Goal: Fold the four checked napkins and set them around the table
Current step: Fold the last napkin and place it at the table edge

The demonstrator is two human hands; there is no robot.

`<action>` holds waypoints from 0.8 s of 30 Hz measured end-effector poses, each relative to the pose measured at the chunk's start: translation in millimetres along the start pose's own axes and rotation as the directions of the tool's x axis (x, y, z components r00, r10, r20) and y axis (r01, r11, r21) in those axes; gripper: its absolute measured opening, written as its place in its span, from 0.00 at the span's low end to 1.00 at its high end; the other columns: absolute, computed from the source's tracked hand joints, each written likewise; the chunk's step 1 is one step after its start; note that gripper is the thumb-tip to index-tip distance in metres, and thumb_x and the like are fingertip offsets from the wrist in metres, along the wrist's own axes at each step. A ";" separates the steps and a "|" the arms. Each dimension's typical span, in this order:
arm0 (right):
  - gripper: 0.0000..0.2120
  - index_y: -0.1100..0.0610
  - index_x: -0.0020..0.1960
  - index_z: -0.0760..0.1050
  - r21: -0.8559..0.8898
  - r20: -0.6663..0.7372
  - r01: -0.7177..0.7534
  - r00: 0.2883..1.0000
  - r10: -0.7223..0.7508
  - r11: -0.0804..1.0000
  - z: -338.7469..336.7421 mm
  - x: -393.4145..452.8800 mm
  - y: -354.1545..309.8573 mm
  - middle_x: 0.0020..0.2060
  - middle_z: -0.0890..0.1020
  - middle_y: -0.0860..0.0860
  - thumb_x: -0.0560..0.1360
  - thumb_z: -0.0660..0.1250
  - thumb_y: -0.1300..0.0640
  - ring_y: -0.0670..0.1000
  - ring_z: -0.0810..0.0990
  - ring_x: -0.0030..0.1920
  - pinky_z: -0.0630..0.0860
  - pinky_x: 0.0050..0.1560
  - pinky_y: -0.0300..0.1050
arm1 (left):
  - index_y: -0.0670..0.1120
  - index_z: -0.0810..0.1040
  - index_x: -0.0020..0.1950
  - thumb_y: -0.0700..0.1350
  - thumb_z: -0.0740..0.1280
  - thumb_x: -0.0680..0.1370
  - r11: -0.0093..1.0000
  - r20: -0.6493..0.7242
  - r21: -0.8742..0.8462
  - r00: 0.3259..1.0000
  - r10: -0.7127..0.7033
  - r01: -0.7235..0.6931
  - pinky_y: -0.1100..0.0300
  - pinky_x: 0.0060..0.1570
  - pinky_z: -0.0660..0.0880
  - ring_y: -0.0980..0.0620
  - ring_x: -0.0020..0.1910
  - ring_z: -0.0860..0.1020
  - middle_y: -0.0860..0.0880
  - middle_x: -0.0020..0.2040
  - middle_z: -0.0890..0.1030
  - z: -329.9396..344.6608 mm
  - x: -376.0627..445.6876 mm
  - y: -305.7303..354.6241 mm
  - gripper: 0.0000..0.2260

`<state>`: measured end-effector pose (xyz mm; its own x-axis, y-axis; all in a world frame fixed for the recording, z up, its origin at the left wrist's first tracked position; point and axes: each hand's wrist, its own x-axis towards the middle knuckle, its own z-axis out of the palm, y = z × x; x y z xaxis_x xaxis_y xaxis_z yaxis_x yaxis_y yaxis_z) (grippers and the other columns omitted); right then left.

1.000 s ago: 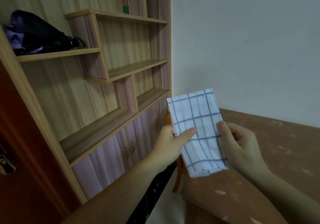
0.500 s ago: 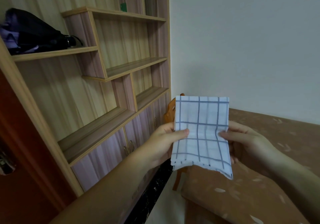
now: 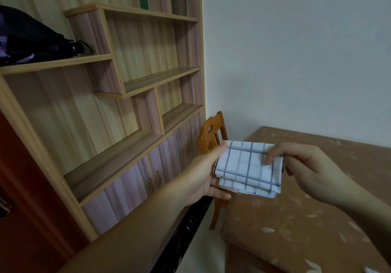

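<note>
The fingers (image 3: 269,156) of the right hand (image 3: 313,171) are pinching the top right corner of one folded checked napkin (image 3: 247,167), the thumb side hidden behind the cloth. The left hand (image 3: 203,177) is supporting the napkin's left edge, its thumb lying along the top left corner and its other fingers (image 3: 218,193) curling beneath the stacked layers. Only this one napkin is showing; it is being held in the air, folded into a small rectangle with several layers peeking out at its lower edge, hanging just over the near left corner of the surface (image 3: 306,230), which is wearing a brown leaf-patterned cover. One wooden chair (image 3: 211,137) is standing just behind the napkin, beside the surface. To the left, one shelf unit (image 3: 137,103) is lining the wall, with one dark folded umbrella (image 3: 31,40) lying on a shelf
</note>
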<state>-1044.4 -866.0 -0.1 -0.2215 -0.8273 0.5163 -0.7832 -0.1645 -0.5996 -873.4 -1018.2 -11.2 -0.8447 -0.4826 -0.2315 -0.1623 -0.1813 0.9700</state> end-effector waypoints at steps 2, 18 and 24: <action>0.20 0.43 0.42 0.79 -0.054 -0.003 0.009 1.000 -0.009 0.999 0.5 0.5 -2.3 0.36 0.80 0.36 0.73 0.54 0.63 0.42 0.76 0.34 0.68 0.34 0.28 | 0.47 0.78 0.60 0.55 0.64 0.80 0.997 -0.011 0.082 1.000 -0.001 0.002 0.59 0.30 0.79 0.51 0.38 0.85 0.47 0.43 0.85 -1.3 1.7 0.0 0.14; 0.16 0.51 0.49 0.82 0.028 0.000 -0.187 0.982 0.187 0.982 24.0 26.1 -17.5 0.30 0.82 0.41 0.77 0.62 0.70 0.44 0.76 0.24 0.73 0.26 0.37 | 0.45 0.80 0.50 0.43 0.69 0.78 0.992 0.120 0.061 0.987 0.105 -0.113 0.68 0.25 0.71 0.59 0.26 0.76 0.52 0.33 0.83 -47.0 24.6 -5.5 0.03; 0.18 0.45 0.58 0.80 0.169 0.419 -0.502 0.815 0.400 0.848 26.3 45.8 -25.5 0.56 0.84 0.47 0.71 0.70 0.41 0.50 0.82 0.57 0.76 0.59 0.51 | 0.43 0.80 0.51 0.40 0.68 0.78 0.955 0.293 0.170 0.938 0.186 -0.242 0.67 0.26 0.71 0.59 0.25 0.75 0.52 0.31 0.82 -82.2 32.5 -4.5 0.03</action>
<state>-1019.3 -913.8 22.8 -0.2501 -0.9653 -0.0750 -0.4548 0.1855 -0.8711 -858.2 -1103.5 -29.3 -0.9719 -0.2349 -0.0152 -0.0371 0.0892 0.9953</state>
